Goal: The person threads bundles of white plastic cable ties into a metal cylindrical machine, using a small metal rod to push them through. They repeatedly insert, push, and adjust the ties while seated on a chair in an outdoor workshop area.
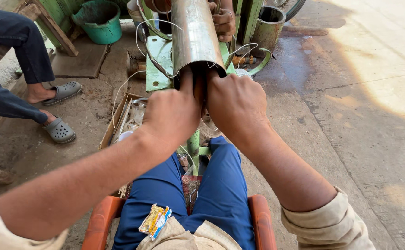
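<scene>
Head view, looking down over the seated person's lap. A metal cylinder, dull grey and cut open at its near end, lies with its long axis running straight away from the person, near end toward the knees and far end tilted slightly upward and away. The left hand and the right hand meet side by side at the cylinder's near mouth, both curled closed with knuckles up and fingertips tucked into or under the rim; whether they pinch the rim itself or something inside it cannot be told. At the far end, another person's hand grips the cylinder's right side. Beneath the cylinder, just beyond the hands, sits a green metal stand, with thin white wire looping around it. Left of the left hand lies a shallow wooden tray of clutter; farther left, another person's feet wear grey clogs. A green bucket stands well beyond the left hand.
</scene>
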